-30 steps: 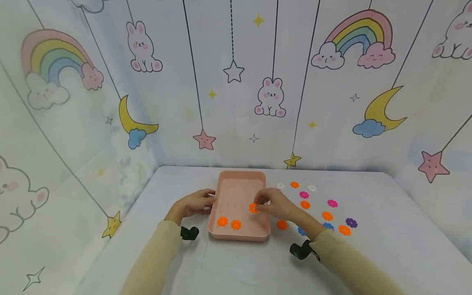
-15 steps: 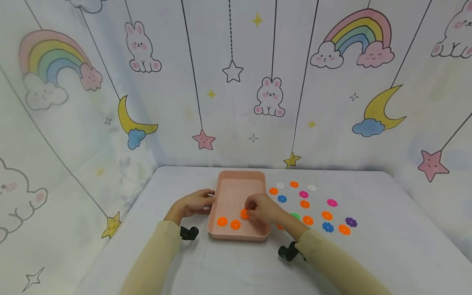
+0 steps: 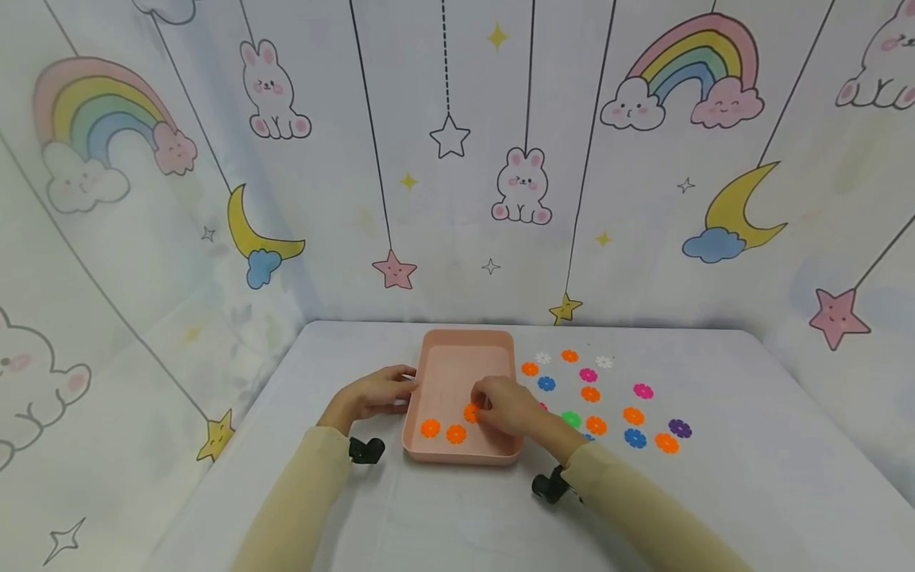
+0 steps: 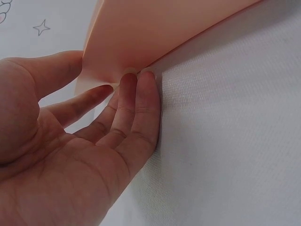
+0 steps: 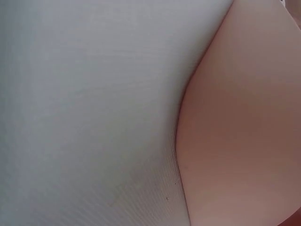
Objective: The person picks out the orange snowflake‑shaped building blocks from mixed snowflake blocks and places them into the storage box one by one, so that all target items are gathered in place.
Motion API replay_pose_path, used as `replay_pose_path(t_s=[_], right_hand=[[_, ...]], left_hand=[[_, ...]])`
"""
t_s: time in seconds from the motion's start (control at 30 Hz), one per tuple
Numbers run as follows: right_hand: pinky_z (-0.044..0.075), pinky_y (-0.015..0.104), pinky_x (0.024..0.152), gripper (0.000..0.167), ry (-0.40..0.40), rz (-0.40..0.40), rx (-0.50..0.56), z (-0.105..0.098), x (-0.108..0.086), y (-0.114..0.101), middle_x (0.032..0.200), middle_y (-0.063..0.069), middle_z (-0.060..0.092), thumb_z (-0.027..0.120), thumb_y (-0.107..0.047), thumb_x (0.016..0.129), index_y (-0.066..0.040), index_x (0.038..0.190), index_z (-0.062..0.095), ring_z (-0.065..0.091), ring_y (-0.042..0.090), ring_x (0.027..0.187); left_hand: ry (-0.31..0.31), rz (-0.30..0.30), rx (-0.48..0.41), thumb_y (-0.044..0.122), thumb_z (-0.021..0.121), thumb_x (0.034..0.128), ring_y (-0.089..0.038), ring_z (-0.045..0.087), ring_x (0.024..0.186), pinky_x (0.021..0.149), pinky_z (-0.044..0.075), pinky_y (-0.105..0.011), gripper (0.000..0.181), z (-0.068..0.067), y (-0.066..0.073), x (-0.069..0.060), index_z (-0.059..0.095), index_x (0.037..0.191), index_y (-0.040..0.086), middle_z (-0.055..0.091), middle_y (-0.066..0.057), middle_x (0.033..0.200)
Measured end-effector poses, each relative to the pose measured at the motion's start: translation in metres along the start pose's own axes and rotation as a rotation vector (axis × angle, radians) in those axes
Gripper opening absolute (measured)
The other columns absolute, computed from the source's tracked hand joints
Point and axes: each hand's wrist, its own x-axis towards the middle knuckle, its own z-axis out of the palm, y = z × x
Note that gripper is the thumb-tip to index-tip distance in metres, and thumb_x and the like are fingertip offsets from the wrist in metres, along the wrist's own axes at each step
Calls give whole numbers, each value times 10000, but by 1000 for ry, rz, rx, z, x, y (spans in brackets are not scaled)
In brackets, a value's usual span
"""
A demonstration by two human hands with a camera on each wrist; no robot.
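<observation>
A shallow pink tray (image 3: 457, 367) lies on the white table. My left hand (image 3: 373, 393) rests at its left side; in the left wrist view the thumb and fingertips touch the tray's outer wall, the fingers fairly straight. Inside the tray my right hand (image 3: 509, 407) pinches an orange flower-shaped piece (image 3: 471, 412) low over the tray's floor; whether the piece touches it I cannot tell. Two more orange flower pieces (image 3: 430, 428) lie near the tray's front. The right wrist view shows only tablecloth and the tray's wall (image 5: 240, 132), not the hand.
Right of the tray lie several loose flower pieces: orange (image 3: 590, 394), pink (image 3: 643, 391), blue (image 3: 635, 438), green (image 3: 571, 419), purple (image 3: 680, 429) and white (image 3: 604, 362). My right forearm partly covers some of them. A printed cloth backdrop (image 3: 457, 238) stands behind the table.
My right hand has moved left and toward me within the tray, carrying the orange flower piece closer to the two lying there. My left hand has stayed at the tray's side.
</observation>
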Motion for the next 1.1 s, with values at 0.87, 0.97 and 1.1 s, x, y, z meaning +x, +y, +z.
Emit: replay_pose_path(t_s=[0.87, 0.97, 1.1], right_hand=[[560, 484, 882, 270, 47, -138, 83, -59, -53, 38, 1091, 61, 669, 751, -126, 937, -47, 1186, 681, 588, 251, 1015], [560, 492, 901, 280, 57, -121, 77, -73, -64, 50, 1101, 55, 676, 755, -143, 937, -72, 1197, 681, 596, 245, 1026], [560, 524, 916, 264, 76, -132, 36, -91, -77, 72, 1088, 56, 692, 761, -139, 932, -78, 1177, 684, 616, 256, 1012]], left_hand=[[-4, -6, -14, 216, 587, 1057, -273, 610, 1150, 1037, 530, -464, 513, 1, -1, 1, 427, 1508, 32, 538, -190, 1418], [-1, -2, -15, 217, 593, 1054, -275, 612, 1153, 1035, 531, -468, 517, 1, -1, 1, 428, 1509, 35, 510, -193, 1449], [-3, 1, -18, 214, 584, 1058, -276, 610, 1152, 1047, 522, -472, 511, 0, -1, 1, 427, 1509, 31, 512, -194, 1446]])
